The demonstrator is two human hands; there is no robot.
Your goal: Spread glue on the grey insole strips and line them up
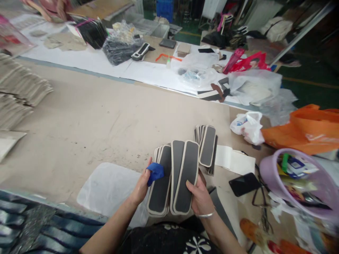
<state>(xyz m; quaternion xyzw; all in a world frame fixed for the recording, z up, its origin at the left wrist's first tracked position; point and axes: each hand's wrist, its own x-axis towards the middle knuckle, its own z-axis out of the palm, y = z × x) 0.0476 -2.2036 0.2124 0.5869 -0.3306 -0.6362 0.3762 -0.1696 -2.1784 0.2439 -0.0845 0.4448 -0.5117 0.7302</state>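
Observation:
My left hand (pixel 142 187) is closed, pinching a small blue cloth (pixel 155 173). The cloth lies against a fanned stack of long, dark grey panels (pixel 159 195) with rounded corners and pale edges. My right hand (pixel 202 197), a silver bangle at its wrist, grips two more of these dark panels (pixel 186 180), its thumb on the front one and its fingers hidden behind. These two overlap the right side of the stack. Just beyond them, a second pile of similar panels (pixel 208 146) rests on the table.
At right are a black phone (pixel 244 184), white paper (pixel 235 160), a purple basket (pixel 270 165) with mixed items and an orange bag (pixel 304 130). A translucent sheet (pixel 106 187) lies left of my hands. Stacked beige pieces (pixel 18 88) stand far left. Across the table, another person's arm shows.

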